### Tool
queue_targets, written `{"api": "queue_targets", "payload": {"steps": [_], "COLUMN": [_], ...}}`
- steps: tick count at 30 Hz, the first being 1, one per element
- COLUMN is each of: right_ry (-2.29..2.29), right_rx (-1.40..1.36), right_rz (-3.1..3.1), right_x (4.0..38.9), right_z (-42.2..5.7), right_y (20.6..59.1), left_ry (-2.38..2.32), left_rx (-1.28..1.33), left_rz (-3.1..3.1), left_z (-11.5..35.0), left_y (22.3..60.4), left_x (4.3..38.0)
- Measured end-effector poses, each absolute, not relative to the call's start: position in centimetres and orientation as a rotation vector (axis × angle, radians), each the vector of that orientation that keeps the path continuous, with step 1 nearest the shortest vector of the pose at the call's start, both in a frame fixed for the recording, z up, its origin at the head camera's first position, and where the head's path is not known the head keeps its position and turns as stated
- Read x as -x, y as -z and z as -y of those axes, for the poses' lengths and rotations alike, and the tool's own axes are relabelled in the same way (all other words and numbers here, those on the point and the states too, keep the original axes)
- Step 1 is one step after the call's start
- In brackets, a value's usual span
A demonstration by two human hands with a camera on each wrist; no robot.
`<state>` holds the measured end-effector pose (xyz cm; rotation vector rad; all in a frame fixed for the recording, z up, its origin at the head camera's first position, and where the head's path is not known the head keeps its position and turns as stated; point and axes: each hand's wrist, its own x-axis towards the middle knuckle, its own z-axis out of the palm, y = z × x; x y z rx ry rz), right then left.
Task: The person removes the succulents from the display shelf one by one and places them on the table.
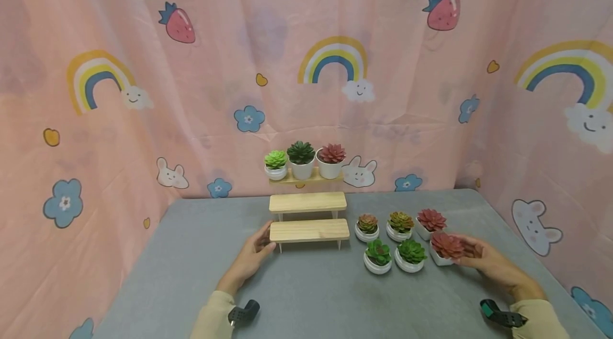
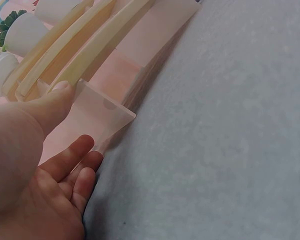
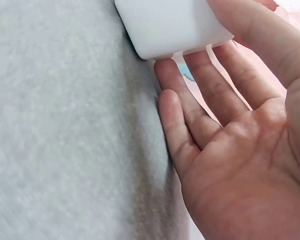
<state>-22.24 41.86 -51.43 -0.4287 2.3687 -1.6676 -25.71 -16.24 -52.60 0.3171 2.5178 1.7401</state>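
Note:
My left hand (image 1: 249, 255) is at the left end of a tiered display stand with wooden shelves (image 1: 308, 230) and clear legs. Its thumb lies on the lowest shelf's front corner, and the index finger reaches along the end. In the left wrist view, the other fingers hang loosely curled beside the clear leg (image 2: 102, 107). At the right, my right hand (image 1: 493, 263) grips a red succulent in a white pot (image 1: 445, 250), thumb on the near side and fingers on the far side. The right wrist view shows the white pot (image 3: 170, 25) close to the table surface.
On the top shelf stand a light green succulent (image 1: 275, 164), a dark green one (image 1: 301, 160) and a red one (image 1: 331, 160). Several other potted succulents, including a green one (image 1: 411, 254), stand on the grey table (image 1: 191, 275). A patterned pink cloth (image 1: 215, 62) hangs behind.

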Motion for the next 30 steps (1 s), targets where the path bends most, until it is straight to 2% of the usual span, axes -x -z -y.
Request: {"api": "queue_targets", "payload": {"steps": [4, 16, 23, 30], "right_ry": [1.59, 1.574, 1.507, 1.57], "right_rx": [0.316, 0.303, 0.204, 0.333], "right_rz": [-2.416, -2.364, -2.394, -2.32], "right_x": [22.35, 22.58, 22.34, 21.99], "right_z": [-41.62, -41.97, -41.99, -42.61], "right_y": [51.13, 51.44, 51.46, 50.97], "left_ry": [-1.722, -1.759, -1.74, -1.729], "left_rx": [-0.344, -0.308, -0.295, -0.321], "left_rz": [-2.537, -2.512, -2.523, -2.52], "left_z": [16.44, 16.46, 16.33, 16.27], "left_y": [52.65, 52.58, 52.6, 52.86], "left_x": [25.81, 26.04, 25.99, 25.95]}}
